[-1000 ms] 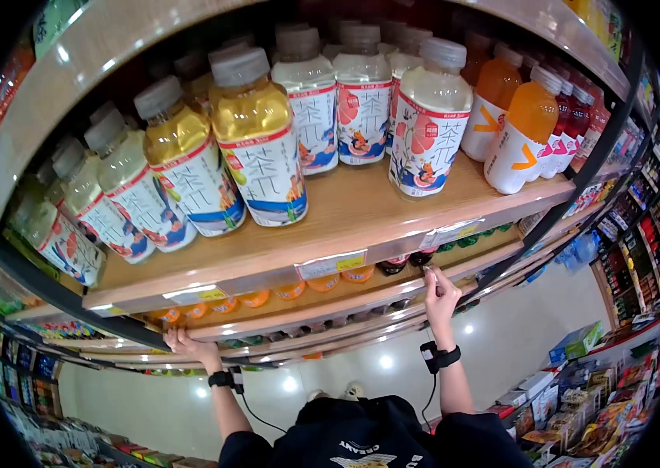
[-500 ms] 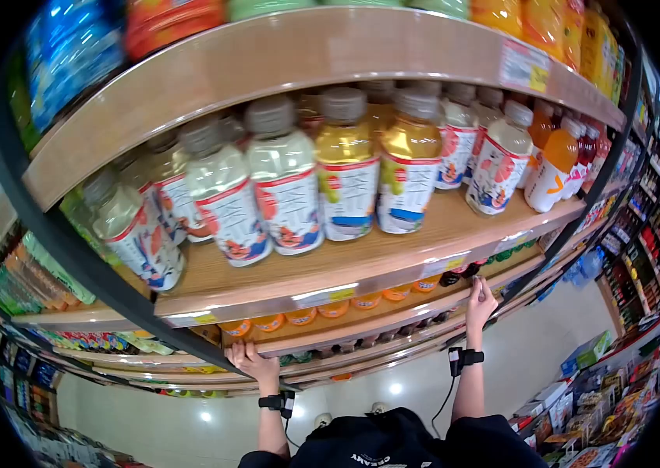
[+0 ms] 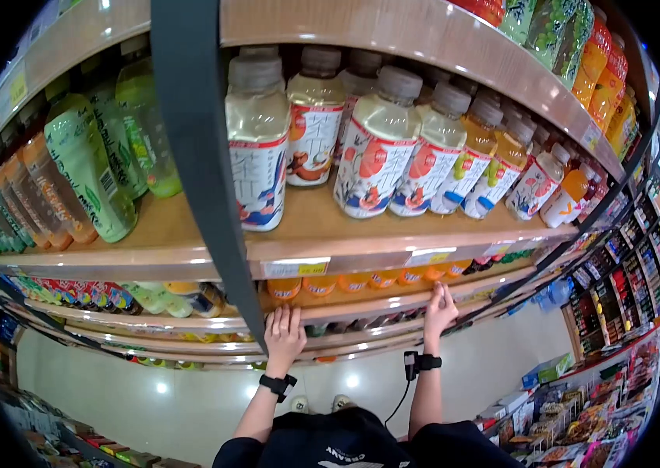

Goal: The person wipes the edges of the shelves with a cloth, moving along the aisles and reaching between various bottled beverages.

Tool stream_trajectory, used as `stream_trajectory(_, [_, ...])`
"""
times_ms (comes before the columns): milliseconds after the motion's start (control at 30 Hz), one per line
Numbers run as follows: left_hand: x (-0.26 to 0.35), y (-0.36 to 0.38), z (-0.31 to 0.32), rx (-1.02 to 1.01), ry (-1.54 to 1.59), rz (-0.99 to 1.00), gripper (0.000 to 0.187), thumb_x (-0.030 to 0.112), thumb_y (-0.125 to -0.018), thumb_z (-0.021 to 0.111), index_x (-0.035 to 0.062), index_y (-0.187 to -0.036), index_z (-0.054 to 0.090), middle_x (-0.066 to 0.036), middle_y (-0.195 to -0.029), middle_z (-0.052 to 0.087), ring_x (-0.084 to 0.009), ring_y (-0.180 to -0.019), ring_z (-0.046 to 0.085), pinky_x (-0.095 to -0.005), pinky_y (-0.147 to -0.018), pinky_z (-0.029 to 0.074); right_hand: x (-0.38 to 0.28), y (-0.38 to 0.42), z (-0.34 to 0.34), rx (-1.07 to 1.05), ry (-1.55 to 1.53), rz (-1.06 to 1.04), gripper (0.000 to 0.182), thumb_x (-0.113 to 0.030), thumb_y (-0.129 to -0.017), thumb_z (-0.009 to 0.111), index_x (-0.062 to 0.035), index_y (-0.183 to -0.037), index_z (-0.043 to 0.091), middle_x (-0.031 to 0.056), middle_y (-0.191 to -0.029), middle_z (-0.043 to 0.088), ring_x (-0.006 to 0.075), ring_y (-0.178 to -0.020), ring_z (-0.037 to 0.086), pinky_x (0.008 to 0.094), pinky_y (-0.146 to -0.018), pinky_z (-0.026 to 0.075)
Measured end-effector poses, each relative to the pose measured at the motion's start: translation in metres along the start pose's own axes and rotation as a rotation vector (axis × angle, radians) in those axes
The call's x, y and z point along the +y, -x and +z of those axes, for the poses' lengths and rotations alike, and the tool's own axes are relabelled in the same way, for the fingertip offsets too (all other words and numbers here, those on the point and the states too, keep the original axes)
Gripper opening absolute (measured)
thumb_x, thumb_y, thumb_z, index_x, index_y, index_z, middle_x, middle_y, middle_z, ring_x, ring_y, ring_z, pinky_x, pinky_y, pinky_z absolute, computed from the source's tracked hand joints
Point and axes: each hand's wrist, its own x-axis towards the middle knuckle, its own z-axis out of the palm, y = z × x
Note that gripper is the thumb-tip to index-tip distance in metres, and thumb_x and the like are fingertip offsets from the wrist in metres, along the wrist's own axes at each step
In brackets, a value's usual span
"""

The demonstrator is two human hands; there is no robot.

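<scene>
My left hand (image 3: 285, 335) rests with its fingers spread on the edge of a lower shelf (image 3: 322, 312), just right of the dark upright post (image 3: 201, 156). Farther right, my right hand (image 3: 439, 312) is raised at the same shelf, its fingers pinched together near the orange-topped bottles (image 3: 383, 278); anything between the fingertips is too small to make out. Above both hands, clear bottles with white and red labels (image 3: 377, 148) stand on a wooden shelf (image 3: 306, 226). Yellow drink bottles (image 3: 466, 160) stand to their right. Each wrist wears a black strap.
Left of the post are light green bottles (image 3: 92, 168) and brownish bottles (image 3: 53, 191). Orange bottles (image 3: 599, 66) fill the upper right shelf. Packaged goods (image 3: 572, 405) lie on a display at the lower right, beside the shiny floor (image 3: 205, 374).
The view has turned left, bringing the post and green bottles further in. My left hand now lies right of the post; my right hand remains pinched near the lower shelf.
</scene>
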Motion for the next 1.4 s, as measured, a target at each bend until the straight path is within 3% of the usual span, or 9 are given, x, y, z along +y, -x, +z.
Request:
stream_trajectory(67, [0.0, -0.001, -0.007, -0.07, 0.05, -0.012, 0.05, 0.01, -0.07, 0.061, 0.0084, -0.12, 0.056, -0.012, -0.123, 0.048, -0.0269, -0.12, 0.041, -0.0408, -0.102, 0.039, -0.056, 0.022, 0.005, -0.179, 0.109, 0.132, 0.024, -0.012, -0.093, 0.056, 0.0078, -0.103, 0.065, 0.0123, -0.088, 0.07, 0.0095, -0.078, 0.063, 0.0244, -0.067, 0.05])
stream_trajectory(267, [0.003, -0.01, -0.019, -0.121, 0.107, -0.035, 0.056, 0.006, -0.065, 0.057, 0.004, -0.121, 0.054, -0.015, -0.123, 0.048, -0.0311, -0.118, 0.043, -0.0463, -0.103, 0.035, -0.076, 0.103, 0.057, -0.403, -0.025, -0.127, 0.016, -0.008, -0.09, 0.056, 0.0012, -0.093, 0.068, 0.0032, -0.067, 0.065, 0.0031, -0.054, 0.049, 0.0223, -0.046, 0.039])
stream_trajectory(400, [0.008, -0.008, -0.019, -0.131, 0.137, -0.073, 0.058, 0.009, -0.066, 0.059, 0.0034, -0.123, 0.051, -0.016, -0.125, 0.046, -0.0328, -0.12, 0.041, -0.0478, -0.105, 0.032, -0.142, 0.13, 0.077, -0.606, -0.02, -0.113, 0.009, -0.003, -0.083, 0.061, -0.0018, -0.091, 0.066, 0.0141, -0.08, 0.067, 0.022, -0.057, 0.063, 0.0288, -0.049, 0.046])
stream_trajectory(433, [0.007, -0.007, -0.02, -0.144, 0.149, -0.079, 0.058, 0.01, -0.067, 0.06, 0.0033, -0.124, 0.05, -0.016, -0.125, 0.046, -0.0332, -0.121, 0.04, -0.0482, -0.105, 0.032, -0.146, 0.139, 0.086, -0.534, -0.113, -0.174, 0.011, -0.006, -0.086, 0.059, 0.0001, -0.091, 0.067, 0.0117, -0.063, 0.059, 0.0092, -0.043, 0.041, 0.0261, -0.041, 0.033])
stream_trajectory(533, [0.002, -0.007, -0.02, -0.15, 0.164, -0.04, 0.061, 0.018, -0.069, 0.065, 0.0032, -0.126, 0.048, -0.016, -0.127, 0.045, -0.0339, -0.122, 0.039, -0.0486, -0.106, 0.03, -0.155, 0.152, 0.098, -0.521, -0.162, -0.18, 0.012, -0.006, -0.085, 0.06, -0.0027, -0.094, 0.067, 0.0148, -0.077, 0.066, 0.0218, -0.054, 0.061, 0.0291, -0.049, 0.045])
stream_trajectory(633, [-0.001, -0.004, -0.022, -0.219, 0.152, -0.033, 0.067, 0.021, -0.067, 0.068, 0.0039, -0.128, 0.047, -0.016, -0.128, 0.044, -0.0337, -0.123, 0.038, -0.0489, -0.106, 0.03, -0.16, 0.148, 0.09, -0.569, -0.107, -0.169, 0.013, -0.008, -0.084, 0.061, -0.0034, -0.095, 0.067, 0.0149, -0.088, 0.068, 0.0307, -0.075, 0.067, 0.0347, -0.063, 0.053])
stream_trajectory(700, [-0.002, -0.001, -0.019, -0.224, 0.14, -0.041, 0.071, 0.025, -0.065, 0.072, 0.0034, -0.128, 0.045, -0.016, -0.127, 0.044, -0.0346, -0.124, 0.037, -0.0519, -0.105, 0.029, -0.155, 0.146, 0.085, -0.593, -0.089, -0.167, 0.013, -0.01, -0.085, 0.061, -0.004, -0.095, 0.067, 0.0134, -0.09, 0.067, 0.0324, -0.077, 0.066, 0.0357, -0.064, 0.053])
stream_trajectory(833, [0.007, -0.006, -0.009, -0.057, 0.059, -0.061, 0.063, 0.002, -0.059, 0.061, 0.0039, -0.121, 0.049, -0.015, -0.121, 0.045, -0.0344, -0.12, 0.039, -0.0519, -0.104, 0.032, -0.138, 0.126, 0.075, -0.57, -0.093, -0.227, 0.011, -0.011, -0.085, 0.061, -0.0047, -0.093, 0.066, 0.0123, -0.089, 0.068, 0.0317, -0.075, 0.066, 0.0362, -0.063, 0.053])
stream_trajectory(1400, [0.061, -0.032, -0.018, -0.078, -0.186, -0.361, 0.056, -0.003, -0.059, 0.059, 0.0014, -0.114, 0.048, -0.019, -0.118, 0.044, -0.0411, -0.124, 0.035, -0.0513, -0.107, 0.028, 0.011, -0.072, -0.069, -0.44, 0.156, -0.063, 0.009, -0.009, -0.086, 0.06, -0.0045, -0.088, 0.067, 0.0134, -0.08, 0.067, 0.0296, -0.066, 0.066, 0.034, -0.058, 0.05])
